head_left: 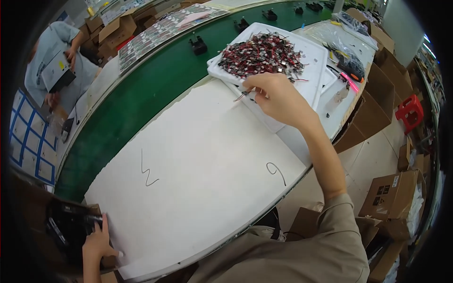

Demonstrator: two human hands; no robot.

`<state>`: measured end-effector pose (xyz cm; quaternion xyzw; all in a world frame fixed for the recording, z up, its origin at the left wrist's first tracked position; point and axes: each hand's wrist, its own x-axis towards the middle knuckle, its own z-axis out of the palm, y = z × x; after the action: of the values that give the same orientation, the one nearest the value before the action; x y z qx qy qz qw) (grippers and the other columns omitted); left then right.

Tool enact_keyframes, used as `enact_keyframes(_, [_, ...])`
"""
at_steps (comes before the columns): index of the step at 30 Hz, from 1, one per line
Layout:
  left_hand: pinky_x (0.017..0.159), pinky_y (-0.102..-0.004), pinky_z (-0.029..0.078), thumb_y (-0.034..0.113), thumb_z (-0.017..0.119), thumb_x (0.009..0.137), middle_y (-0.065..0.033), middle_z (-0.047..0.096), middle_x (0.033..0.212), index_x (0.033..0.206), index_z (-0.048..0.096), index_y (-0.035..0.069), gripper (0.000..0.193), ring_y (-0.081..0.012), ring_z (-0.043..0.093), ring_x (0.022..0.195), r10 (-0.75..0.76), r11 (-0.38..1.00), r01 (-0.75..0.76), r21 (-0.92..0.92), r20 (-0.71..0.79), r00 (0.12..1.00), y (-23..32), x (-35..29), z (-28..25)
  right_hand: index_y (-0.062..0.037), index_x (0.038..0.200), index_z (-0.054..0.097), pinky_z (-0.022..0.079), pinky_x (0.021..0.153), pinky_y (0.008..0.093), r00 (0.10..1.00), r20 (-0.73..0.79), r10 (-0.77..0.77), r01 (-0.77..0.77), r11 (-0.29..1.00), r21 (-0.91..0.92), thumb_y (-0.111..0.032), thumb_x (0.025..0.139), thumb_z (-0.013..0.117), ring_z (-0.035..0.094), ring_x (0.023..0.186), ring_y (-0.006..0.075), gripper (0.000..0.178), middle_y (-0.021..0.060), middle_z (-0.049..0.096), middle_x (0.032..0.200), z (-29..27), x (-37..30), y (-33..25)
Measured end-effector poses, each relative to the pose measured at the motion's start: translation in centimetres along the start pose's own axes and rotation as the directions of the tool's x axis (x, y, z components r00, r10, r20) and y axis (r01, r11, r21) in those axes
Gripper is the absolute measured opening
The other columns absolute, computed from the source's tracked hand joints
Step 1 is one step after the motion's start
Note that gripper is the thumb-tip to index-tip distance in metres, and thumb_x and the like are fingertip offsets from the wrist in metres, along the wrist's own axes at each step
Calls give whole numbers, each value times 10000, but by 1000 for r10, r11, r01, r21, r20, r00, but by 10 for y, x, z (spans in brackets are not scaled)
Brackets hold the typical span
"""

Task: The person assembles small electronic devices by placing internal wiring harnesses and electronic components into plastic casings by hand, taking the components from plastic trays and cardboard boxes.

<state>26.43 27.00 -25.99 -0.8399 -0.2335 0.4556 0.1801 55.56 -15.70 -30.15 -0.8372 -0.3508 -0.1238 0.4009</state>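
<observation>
My right hand [283,100] is over the near edge of a white plastic tray [309,78], its fingers pinched on a small part with thin wires [242,96]. Heaped in that tray is a pile of small connectors with red and black wires [262,54]. At the lower left my left hand [98,244] has its fingers apart and thumb stretched out. Its fingertips are at the edge of a cardboard box holding black plastic parts [66,231]; whether they touch a part, I cannot tell. Between the hands lies a white board [203,160] with handwritten marks.
Behind the board runs a green conveyor belt [127,122] carrying several black parts [198,45]. Across it a person [59,61] holds a box-shaped item. A pink marker [349,82] and an orange-and-black tool [353,75] lie right of the tray. Cardboard boxes [389,195] and a red stool [409,113] stand at right.
</observation>
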Motion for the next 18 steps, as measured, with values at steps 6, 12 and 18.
enact_keyframes(6, [844,-458,444,-91,544,659,-316,436,1166,1328,268,39,735,-469,490,992,83,931,-283,-230,-623,778,3,3,7,12,958,587,442,789,343,967,175,-184,245,859,-449,65,672,558,518,892,265,293,132,596,853,37,-6,21])
enact_keyframes(12, [707,-441,455,-90,533,630,-210,528,973,1238,392,0,630,-388,532,871,320,786,-618,1,-857,405,92,-2,-56,-4,839,603,469,709,372,929,-97,-357,316,902,-296,23,643,550,563,802,291,205,116,591,766,34,5,1])
enact_keyframes(18, [702,-389,469,67,651,569,-145,475,846,1266,391,23,746,-324,506,798,625,546,-730,411,-780,28,210,-6,-125,12,843,629,498,647,386,963,-194,-188,202,978,55,26,684,534,615,690,343,185,190,619,721,28,12,-15])
